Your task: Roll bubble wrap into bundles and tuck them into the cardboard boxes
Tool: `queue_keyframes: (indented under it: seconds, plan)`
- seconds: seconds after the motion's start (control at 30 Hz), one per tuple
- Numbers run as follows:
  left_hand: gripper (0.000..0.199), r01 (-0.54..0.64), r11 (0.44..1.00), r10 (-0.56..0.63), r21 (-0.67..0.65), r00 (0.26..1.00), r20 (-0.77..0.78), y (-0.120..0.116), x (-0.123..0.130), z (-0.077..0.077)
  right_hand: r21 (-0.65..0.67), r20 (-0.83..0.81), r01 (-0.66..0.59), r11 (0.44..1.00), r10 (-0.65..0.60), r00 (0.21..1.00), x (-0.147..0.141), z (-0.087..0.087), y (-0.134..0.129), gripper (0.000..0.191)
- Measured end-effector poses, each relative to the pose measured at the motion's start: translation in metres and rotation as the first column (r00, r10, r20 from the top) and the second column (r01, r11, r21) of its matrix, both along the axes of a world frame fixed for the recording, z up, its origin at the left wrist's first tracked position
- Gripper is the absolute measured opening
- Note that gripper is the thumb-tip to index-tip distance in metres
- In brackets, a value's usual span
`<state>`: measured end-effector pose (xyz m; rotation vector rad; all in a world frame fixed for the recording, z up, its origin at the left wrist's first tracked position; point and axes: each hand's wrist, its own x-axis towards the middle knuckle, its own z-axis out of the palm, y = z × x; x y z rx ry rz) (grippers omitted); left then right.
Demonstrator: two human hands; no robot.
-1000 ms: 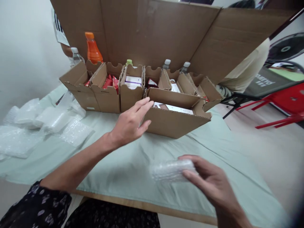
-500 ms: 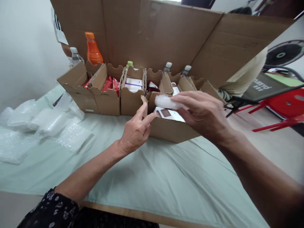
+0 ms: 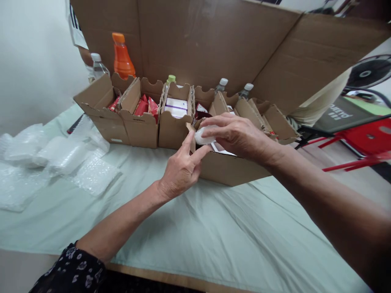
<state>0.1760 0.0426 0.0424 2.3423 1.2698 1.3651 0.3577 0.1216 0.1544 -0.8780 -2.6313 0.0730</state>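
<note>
A cardboard box [image 3: 233, 169] lies nearest to me, in front of the row. My right hand [image 3: 236, 136] grips a whitish, translucent roll of wrap [image 3: 204, 136] at the box's left opening. Under the fingers, part of a white packet [image 3: 222, 149] shows inside. My left hand [image 3: 181, 169] is at the box's left end, thumb and index finger spread along its edge and small flap [image 3: 191, 131], with nothing grasped between them. The inside of the box below the roll is hidden.
Behind stands a row of open boxes [image 3: 140, 132] with red packets and a white carton [image 3: 175, 108]. Bottles, one orange [image 3: 123, 61], stand before a tall cardboard panel [image 3: 198, 49]. Bubble wrap [image 3: 69, 156] lies left on the green cloth [image 3: 171, 232]. A red chair [image 3: 366, 138] stands right.
My right hand has moved left and lowered the wrapped roll into the box's left opening. My left hand remains at the box's edge. The view has shifted slightly.
</note>
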Motion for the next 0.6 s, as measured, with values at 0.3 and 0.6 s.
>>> queue_keyframes:
  seconds: [0.3, 0.6]
  plan:
    - [0.046, -0.028, 1.000, 0.027, 0.010, 0.999, 0.026, 0.001, 0.002, -0.004, -0.223, 0.177, -0.039, 0.974, 0.080, 0.981, 0.001, -0.013, 0.019, 0.045]
    - [0.048, -0.011, 1.000, 0.011, 0.006, 0.999, 0.032, 0.002, 0.002, -0.005, -0.188, 0.271, 0.141, 0.972, -0.087, 0.959, -0.009, -0.011, 0.016, 0.047]
